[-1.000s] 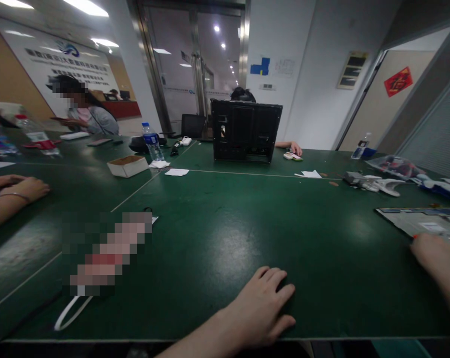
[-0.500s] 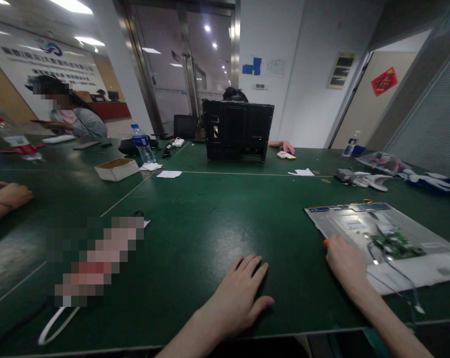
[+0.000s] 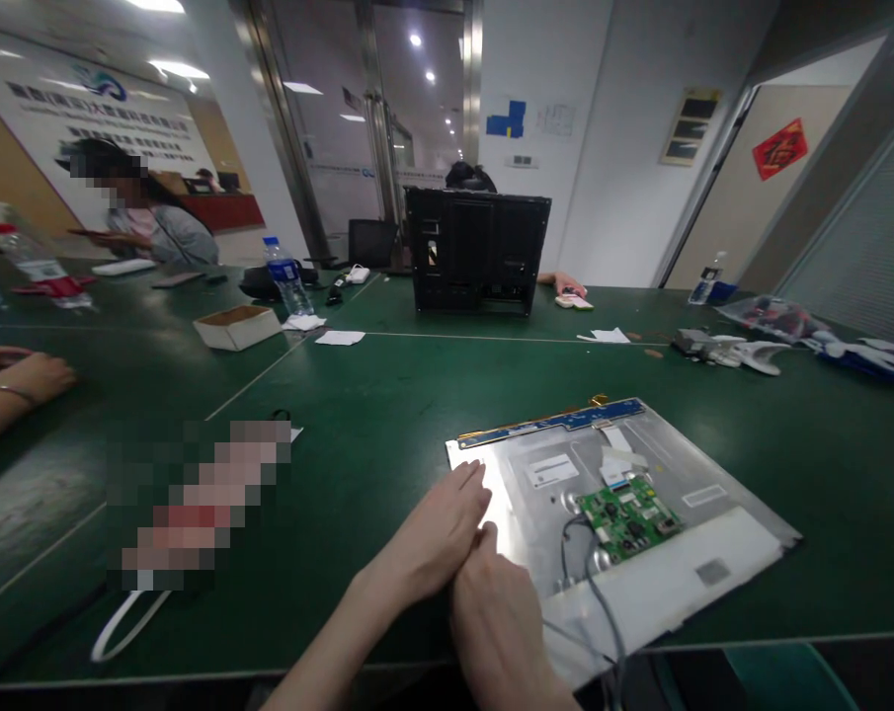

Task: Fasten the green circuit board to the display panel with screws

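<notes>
A bare LCD display panel (image 3: 513,499) lies back side up on the green table, with a green circuit board (image 3: 628,518), a flat white ribbon cable (image 3: 618,456) and thin dark wires (image 3: 595,583) on it. My left hand (image 3: 443,523) rests with fingers stretched out at the panel's left edge. Right beside it, almost touching, my right hand (image 3: 498,607) is closed by the panel's near left side. Whatever its curled fingers hold is hidden from view.
Behind the panel stands a black monitor housing (image 3: 480,252). A pixelated item with a white strap (image 3: 131,622) lies at left. A white box (image 3: 237,328), a bottle (image 3: 287,276), paper scraps (image 3: 341,338) and gloves (image 3: 743,353) lie farther back. Another person's hands (image 3: 32,380) are at far left.
The panel has slid left across the table and turned slightly. My right hand has moved left with it, beside my left hand, which has shifted slightly up and left. An orange bit at my right fingers no longer shows.
</notes>
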Demonstrator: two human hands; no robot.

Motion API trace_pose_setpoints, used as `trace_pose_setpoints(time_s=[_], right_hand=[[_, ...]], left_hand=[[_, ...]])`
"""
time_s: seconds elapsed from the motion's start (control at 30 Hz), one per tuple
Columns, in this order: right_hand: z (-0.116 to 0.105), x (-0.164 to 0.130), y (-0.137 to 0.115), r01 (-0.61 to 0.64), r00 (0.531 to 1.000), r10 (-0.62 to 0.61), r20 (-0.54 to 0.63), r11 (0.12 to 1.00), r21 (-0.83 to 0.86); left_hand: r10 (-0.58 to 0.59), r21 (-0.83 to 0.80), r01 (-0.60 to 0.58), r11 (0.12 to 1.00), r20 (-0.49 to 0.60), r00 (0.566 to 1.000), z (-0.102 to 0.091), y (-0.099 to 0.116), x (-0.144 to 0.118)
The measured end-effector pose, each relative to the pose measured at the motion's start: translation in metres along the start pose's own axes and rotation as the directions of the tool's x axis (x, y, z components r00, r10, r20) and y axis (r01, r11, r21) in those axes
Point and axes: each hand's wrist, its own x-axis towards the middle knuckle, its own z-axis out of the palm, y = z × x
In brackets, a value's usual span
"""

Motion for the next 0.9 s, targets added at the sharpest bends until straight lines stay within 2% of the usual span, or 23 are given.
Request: trace_pose_setpoints(time_s=[0.07,0.1,0.17,0.23,0.27,0.33,0.43,0.53,0.63,0.73,0.9], right_hand=[[-0.007,-0.003,-0.019,-0.047,0.991,0.049,0.121,0.999,-0.018],[-0.01,-0.006,-0.027,-0.037,0.984,0.039,0.173,0.999,-0.016],[-0.014,-0.015,-0.038,0.088,0.973,-0.084,0.215,0.996,-0.008],[-0.017,-0.025,-0.037,0.162,0.969,-0.156,0.191,0.987,-0.016],[-0.019,-0.029,-0.03,0.168,0.977,-0.162,0.135,0.985,-0.031],[-0.026,-0.032,-0.006,0.175,0.983,-0.172,0.064,0.984,-0.043],[-0.044,-0.023,0.053,-0.032,0.995,0.022,-0.097,0.994,-0.103],[-0.061,-0.009,0.117,-0.25,0.966,0.228,-0.122,0.944,-0.214],[-0.065,-0.003,0.164,-0.38,0.922,0.347,-0.174,0.897,-0.227],[-0.056,-0.007,0.186,-0.382,0.92,0.351,-0.173,0.904,-0.194],[-0.04,-0.022,0.186,-0.345,0.936,0.321,-0.147,0.919,-0.189]], left_hand=[[-0.086,-0.003,0.087,0.996,0.05,0.995,-0.006,-0.008,-0.002],[-0.138,-0.001,0.138,0.99,0.041,0.99,-0.008,-0.013,-0.004],[-0.165,0.034,0.163,0.986,0.054,0.985,-0.01,-0.022,-0.008],[-0.16,0.125,0.149,0.981,0.086,0.983,-0.011,-0.03,-0.014],[-0.174,0.162,0.159,0.974,0.081,0.981,-0.011,-0.033,-0.017],[-0.217,0.216,0.198,0.956,0.068,0.974,-0.012,-0.038,-0.023],[-0.288,0.311,0.276,0.909,-0.006,0.957,-0.016,-0.045,-0.031],[-0.3,0.394,0.307,0.866,-0.08,0.95,-0.019,-0.055,-0.035],[-0.348,0.442,0.373,0.816,-0.14,0.927,-0.02,-0.065,-0.032],[-0.424,0.446,0.45,0.773,-0.164,0.891,-0.023,-0.07,-0.022],[-0.48,0.455,0.478,0.751,-0.122,0.869,-0.034,-0.07,-0.007]])
